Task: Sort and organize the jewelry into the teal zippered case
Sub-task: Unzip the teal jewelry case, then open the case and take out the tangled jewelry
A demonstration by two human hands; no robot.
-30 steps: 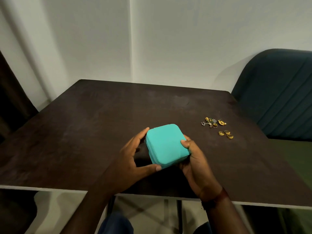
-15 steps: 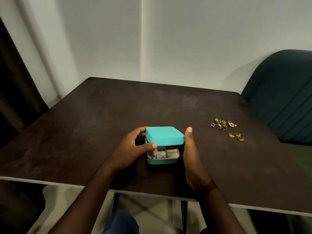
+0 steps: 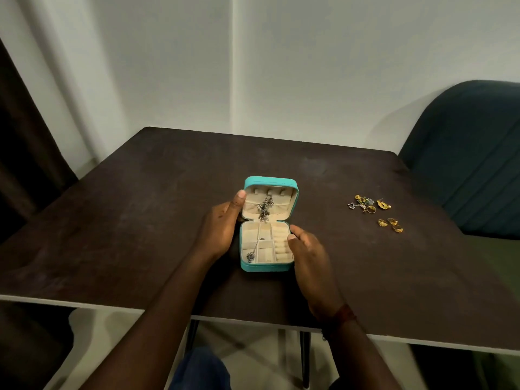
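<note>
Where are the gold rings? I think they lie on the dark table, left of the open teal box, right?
Not left. The head view shows the small gold rings lying on the dark brown table to the right of the open teal zippered case.

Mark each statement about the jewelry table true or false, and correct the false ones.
1. The teal case stands open on the table. True.
2. The left hand holds the edge of the lid. True.
3. The gold rings lie inside the case. False: they lie on the table, right of the case.
4. The case holds nothing. False: a silver chain lies against the lid's lining.
5. The right hand holds a ring. False: it sits at the right side of the case's base and holds no ring.
</note>
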